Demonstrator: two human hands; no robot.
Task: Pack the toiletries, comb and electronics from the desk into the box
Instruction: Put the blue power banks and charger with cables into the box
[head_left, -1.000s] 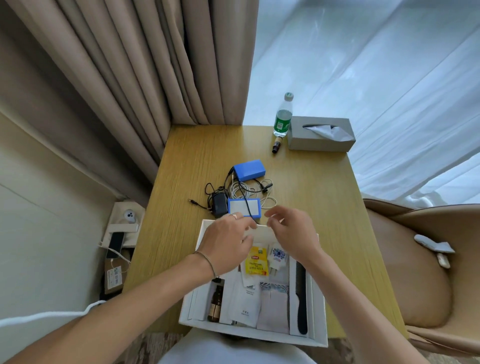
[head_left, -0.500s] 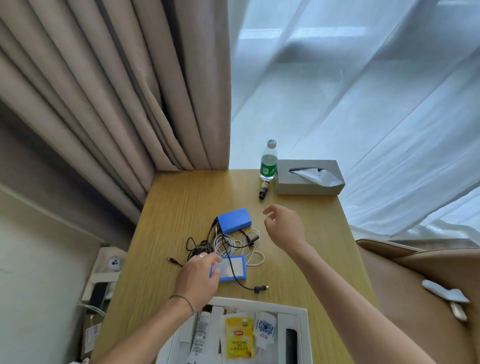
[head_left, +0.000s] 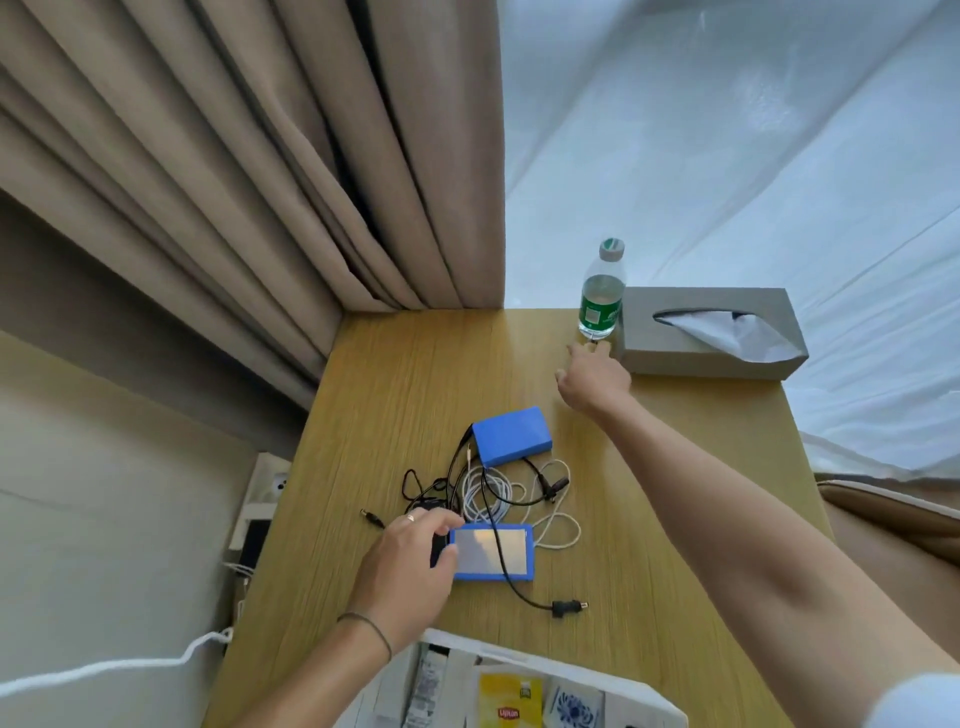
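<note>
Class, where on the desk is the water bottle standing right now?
In the head view, the water bottle stands upright at the desk's far edge, against the tissue box's left end, just beyond the right hand.

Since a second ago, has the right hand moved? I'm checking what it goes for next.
Yes. The right hand has gone from over the box away across the desk, and now reaches the foot of the water bottle beside the tissue box.

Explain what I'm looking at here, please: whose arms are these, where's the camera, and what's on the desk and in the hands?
No robot: a person's bare hands, filmed from a head-worn camera looking down. The left hand grips the flat blue device at its edge. The right hand reaches toward the water bottle and grey tissue box; what it touches is hidden. Also on the wooden desk: a blue pack and tangled cables. The white box, partly filled with sachets, sits at the bottom edge.
</note>
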